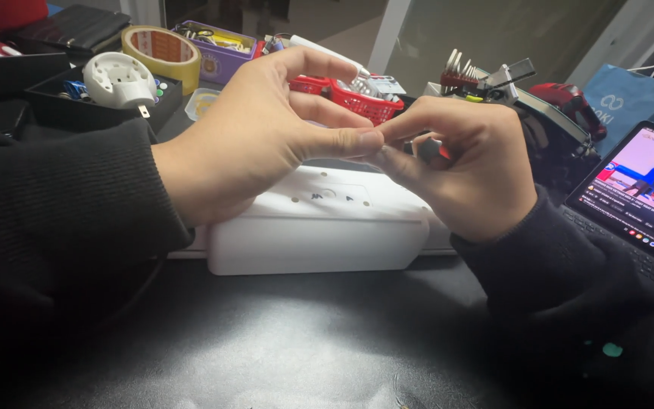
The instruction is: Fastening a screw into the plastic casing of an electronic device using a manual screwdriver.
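My left hand and my right hand are raised above a white oblong box on the dark table. The fingertips of both hands meet in the middle, pinching something very small that I cannot make out. A bit of red shows between my right fingers. Both wrists wear black sleeves.
A tablet with a keyboard plays a video at the right. Behind the hands stand a red basket, a roll of yellow tape, a white round plug adapter in a black tray, a purple box and a blue bag.
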